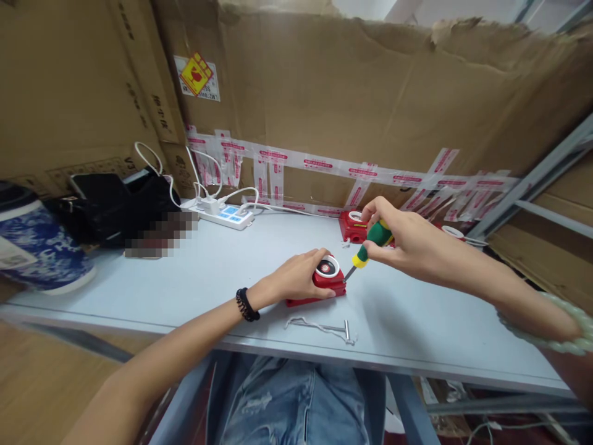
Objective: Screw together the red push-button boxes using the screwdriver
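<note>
My left hand [296, 276] is closed over a small red device [324, 281] with a round white-ringed top, pinning it to the pale table [208, 278]. My right hand [403, 238] grips a screwdriver [370, 246] with a green and yellow handle. Its tip touches the right side of the red device. A second red device [353, 226] of the same kind stands behind, near the cardboard wall. A small metal T-shaped pin with a white string [324, 327] lies on the table just in front of the held device.
A white power strip [225, 214] with plugged white cables lies at the back left. A black bag [120, 207] and a blue-and-white jar [37, 244] stand at the left. Taped cardboard [370, 99] walls the back. A metal shelf frame [532, 185] rises at the right.
</note>
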The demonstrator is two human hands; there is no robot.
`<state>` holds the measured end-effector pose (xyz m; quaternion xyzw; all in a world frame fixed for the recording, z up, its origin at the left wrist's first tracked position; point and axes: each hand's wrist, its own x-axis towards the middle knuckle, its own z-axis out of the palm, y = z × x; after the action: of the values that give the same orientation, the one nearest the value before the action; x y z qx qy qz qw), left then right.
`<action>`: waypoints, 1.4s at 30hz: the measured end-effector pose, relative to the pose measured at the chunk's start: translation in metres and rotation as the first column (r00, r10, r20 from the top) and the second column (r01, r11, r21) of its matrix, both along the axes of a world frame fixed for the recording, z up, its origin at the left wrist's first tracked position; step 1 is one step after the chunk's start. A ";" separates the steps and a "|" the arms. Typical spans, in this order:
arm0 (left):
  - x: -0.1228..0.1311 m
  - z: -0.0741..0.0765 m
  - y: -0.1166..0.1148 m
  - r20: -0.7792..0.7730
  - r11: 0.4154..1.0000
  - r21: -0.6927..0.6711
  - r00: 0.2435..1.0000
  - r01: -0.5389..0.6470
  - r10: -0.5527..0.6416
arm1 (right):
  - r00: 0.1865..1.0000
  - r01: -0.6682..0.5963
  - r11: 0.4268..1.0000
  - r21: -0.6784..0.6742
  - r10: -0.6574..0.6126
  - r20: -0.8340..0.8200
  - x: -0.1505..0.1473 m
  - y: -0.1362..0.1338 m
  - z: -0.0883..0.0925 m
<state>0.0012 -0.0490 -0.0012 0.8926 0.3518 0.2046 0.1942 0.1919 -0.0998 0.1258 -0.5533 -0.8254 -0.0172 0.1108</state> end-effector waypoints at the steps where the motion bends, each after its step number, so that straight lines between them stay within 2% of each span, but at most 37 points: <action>1: 0.000 0.000 0.000 -0.001 1.000 -0.001 1.000 -0.002 0.002 | 1.000 -0.011 1.000 -0.007 0.011 -0.009 0.000 -0.001 0.001; 6: 0.000 -0.002 0.000 0.001 1.000 0.013 1.000 -0.009 0.009 | 0.999 0.034 0.999 -0.001 -0.034 0.040 -0.004 -0.003 0.001; 11: 0.000 -0.004 0.002 0.019 1.000 0.017 1.000 -0.004 0.003 | 0.990 0.042 0.994 0.097 -0.054 0.127 -0.003 0.001 -0.003; 17: 0.000 -0.005 0.003 0.015 1.000 0.016 1.000 -0.004 0.004 | 0.963 0.108 0.982 0.155 -0.143 0.230 0.000 0.001 -0.002; 24: 0.000 -0.003 0.000 0.000 1.000 0.014 1.000 -0.002 0.002 | 0.996 -0.035 0.999 0.017 0.034 0.086 -0.003 -0.007 0.006; 30: 0.000 -0.001 -0.001 -0.005 1.000 0.016 1.000 -0.006 0.006 | 0.974 0.101 0.986 0.130 -0.125 0.190 -0.003 0.000 -0.001; 36: -0.001 0.000 0.000 0.000 1.000 0.008 1.000 0.001 -0.001 | 0.995 -0.071 0.997 0.030 0.069 0.067 -0.002 -0.004 0.005; 40: -0.001 0.000 -0.001 -0.008 1.000 0.014 1.000 -0.006 0.006 | 0.995 0.016 0.998 0.055 -0.022 0.098 -0.004 -0.003 0.002; 42: -0.001 -0.001 -0.001 -0.005 1.000 0.015 1.000 -0.008 0.008 | 0.997 0.013 0.999 0.045 -0.016 0.071 -0.004 -0.001 0.001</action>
<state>0.0007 -0.0500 -0.0022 0.8930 0.3545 0.2056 0.1859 0.1882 -0.1009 0.1265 -0.5559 -0.8241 -0.0560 0.0934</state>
